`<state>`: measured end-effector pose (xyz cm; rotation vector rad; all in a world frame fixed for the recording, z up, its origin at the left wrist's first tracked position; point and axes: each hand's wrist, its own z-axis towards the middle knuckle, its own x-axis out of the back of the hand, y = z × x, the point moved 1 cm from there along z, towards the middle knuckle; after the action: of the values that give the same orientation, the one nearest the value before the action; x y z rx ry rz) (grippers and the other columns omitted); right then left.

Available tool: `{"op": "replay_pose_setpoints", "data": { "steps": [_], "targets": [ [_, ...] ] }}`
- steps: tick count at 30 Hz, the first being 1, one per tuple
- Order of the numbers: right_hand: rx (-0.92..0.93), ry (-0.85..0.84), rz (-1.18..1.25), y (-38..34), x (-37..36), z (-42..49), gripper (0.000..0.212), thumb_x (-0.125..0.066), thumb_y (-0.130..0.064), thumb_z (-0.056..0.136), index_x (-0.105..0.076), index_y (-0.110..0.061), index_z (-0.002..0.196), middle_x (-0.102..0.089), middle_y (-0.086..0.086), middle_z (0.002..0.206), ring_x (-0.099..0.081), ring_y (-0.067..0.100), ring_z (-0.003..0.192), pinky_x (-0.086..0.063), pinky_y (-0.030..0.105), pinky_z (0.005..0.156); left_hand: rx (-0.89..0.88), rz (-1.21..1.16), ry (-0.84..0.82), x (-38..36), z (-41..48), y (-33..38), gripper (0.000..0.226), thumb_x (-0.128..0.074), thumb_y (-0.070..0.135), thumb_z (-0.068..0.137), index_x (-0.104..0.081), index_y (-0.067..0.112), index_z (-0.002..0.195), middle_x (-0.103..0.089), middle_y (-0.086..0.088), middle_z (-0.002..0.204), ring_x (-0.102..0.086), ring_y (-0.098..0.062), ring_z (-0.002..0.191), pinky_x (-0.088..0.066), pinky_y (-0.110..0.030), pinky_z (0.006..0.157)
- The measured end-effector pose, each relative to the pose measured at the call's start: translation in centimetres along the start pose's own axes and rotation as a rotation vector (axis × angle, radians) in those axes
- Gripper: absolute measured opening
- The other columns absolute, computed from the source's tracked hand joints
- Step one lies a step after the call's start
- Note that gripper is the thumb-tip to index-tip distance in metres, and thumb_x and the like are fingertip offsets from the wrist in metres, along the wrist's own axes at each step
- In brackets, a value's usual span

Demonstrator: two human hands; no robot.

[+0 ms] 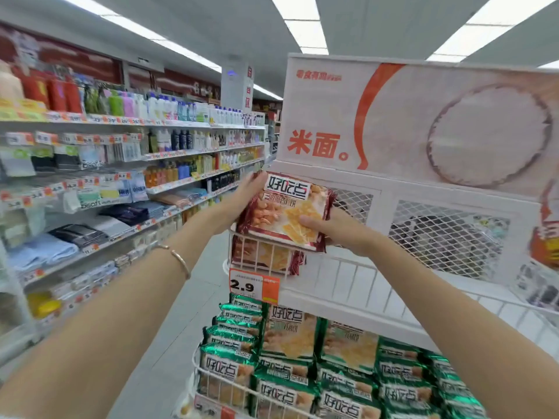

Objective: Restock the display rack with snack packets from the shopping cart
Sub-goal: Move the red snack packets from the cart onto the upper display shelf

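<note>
A red-edged snack packet [284,211] is held tilted over the upper wire basket [341,270] of the white display rack. My left hand [242,201] grips its upper left edge. My right hand [335,228] holds its lower right side, thumb on the front. Another red-edged packet [263,257] lies in that basket below it. Green-edged packets [302,367] fill the lower basket. The shopping cart is out of view.
An orange and white price tag [253,286] reading 2.9 hangs on the upper basket's front. The rack has a mesh back [447,237] and a white header sign [423,122]. Long store shelves [121,164] with bottles and towels run down the left, across a grey aisle floor [181,328].
</note>
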<state>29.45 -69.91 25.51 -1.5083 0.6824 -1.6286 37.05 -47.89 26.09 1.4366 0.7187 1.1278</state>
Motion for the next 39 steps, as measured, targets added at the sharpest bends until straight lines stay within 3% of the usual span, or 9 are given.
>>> {"op": "replay_pose_setpoints", "data": {
  "steps": [6,12,16,19,24,27,29,32,39],
  "targets": [
    [0.028,0.122,0.113,1.5,2.0,-0.8,0.017,-0.072,-0.022,0.089,-0.063,-0.023,0.103,-0.075,-0.006,0.094,-0.072,0.005,0.079,-0.057,0.021,0.067,-0.008,-0.057,-0.050,0.8,0.9,1.7,0.031,-0.044,0.056,0.100,-0.055,0.044,0.126,-0.067,-0.008,0.123,-0.062,-0.028,0.114,-0.048,-0.045,0.103],
    [-0.138,0.314,0.539,3.8,5.7,-1.4,0.021,-0.069,-0.020,0.090,-0.061,-0.015,0.109,-0.073,-0.001,0.087,-0.069,0.013,0.074,-0.056,0.028,0.058,-0.054,0.227,-0.103,-0.3,0.9,1.0,0.080,-0.084,0.016,0.078,-0.041,0.043,0.141,-0.049,-0.009,0.134,-0.049,-0.022,0.125,-0.043,-0.045,0.107],
    [-0.190,0.456,0.672,4.8,7.9,-1.9,0.044,-0.076,-0.024,0.080,-0.059,-0.007,0.118,-0.075,0.006,0.097,-0.069,0.025,0.093,-0.058,0.044,0.081,-0.201,0.317,-0.105,-1.0,0.8,1.2,0.092,-0.083,-0.001,0.074,-0.041,0.044,0.142,-0.044,-0.005,0.141,-0.047,-0.023,0.127,-0.051,-0.035,0.092],
    [-0.212,0.465,0.661,5.5,8.7,-2.4,0.028,-0.073,-0.021,0.086,-0.062,-0.009,0.109,-0.073,0.010,0.104,-0.069,0.028,0.099,-0.056,0.047,0.089,-0.233,0.431,-0.127,0.5,0.3,0.6,0.079,-0.086,0.006,0.074,-0.051,0.042,0.135,-0.050,0.009,0.137,-0.054,-0.015,0.120,-0.051,-0.019,0.082],
    [-0.207,0.471,0.573,6.1,8.9,-2.5,0.025,-0.075,-0.016,0.085,-0.063,-0.015,0.106,-0.075,0.008,0.103,-0.072,0.026,0.094,-0.059,0.048,0.084,-0.120,0.638,-0.134,4.3,-0.8,-0.3,0.055,-0.085,0.009,0.075,-0.059,0.031,0.119,-0.063,0.002,0.120,-0.064,-0.019,0.108,-0.054,-0.032,0.088],
    [-0.224,0.480,0.553,5.9,8.7,-2.0,0.033,-0.078,-0.014,0.082,-0.063,-0.010,0.110,-0.076,0.009,0.101,-0.072,0.027,0.096,-0.058,0.049,0.085,-0.143,0.748,-0.102,3.0,-1.2,1.9,0.043,-0.071,0.028,0.088,-0.057,0.036,0.128,-0.048,0.000,0.145,-0.049,-0.019,0.128,-0.041,-0.038,0.104],
    [-0.225,0.474,0.548,5.5,8.5,-1.4,0.041,-0.080,-0.015,0.080,-0.062,-0.007,0.117,-0.076,0.010,0.102,-0.072,0.028,0.097,-0.058,0.052,0.087,-0.265,0.898,-0.067,0.0,-1.2,3.4,0.044,-0.051,0.048,0.099,-0.049,0.038,0.142,-0.035,0.002,0.157,-0.033,-0.019,0.143,-0.026,-0.040,0.115],
    [-0.193,0.468,0.495,5.2,8.4,-0.6,0.051,-0.084,-0.017,0.077,-0.061,-0.009,0.122,-0.076,0.008,0.103,-0.072,0.030,0.098,-0.058,0.054,0.084,-0.328,1.129,-0.111,-4.7,-0.4,3.3,0.054,-0.022,0.056,0.104,-0.032,0.036,0.153,-0.030,0.002,0.161,-0.028,-0.020,0.147,-0.024,-0.041,0.120],
    [-0.145,0.479,0.396,5.6,9.7,-0.3,0.033,-0.081,-0.015,0.080,-0.060,-0.020,0.104,-0.076,0.003,0.097,-0.074,0.021,0.086,-0.061,0.041,0.073,-0.360,1.277,-0.139,-4.8,-0.4,-1.1,0.063,-0.014,0.061,0.100,-0.019,0.034,0.157,-0.018,0.003,0.165,-0.019,-0.018,0.151,-0.021,-0.048,0.122]
  ]
}}
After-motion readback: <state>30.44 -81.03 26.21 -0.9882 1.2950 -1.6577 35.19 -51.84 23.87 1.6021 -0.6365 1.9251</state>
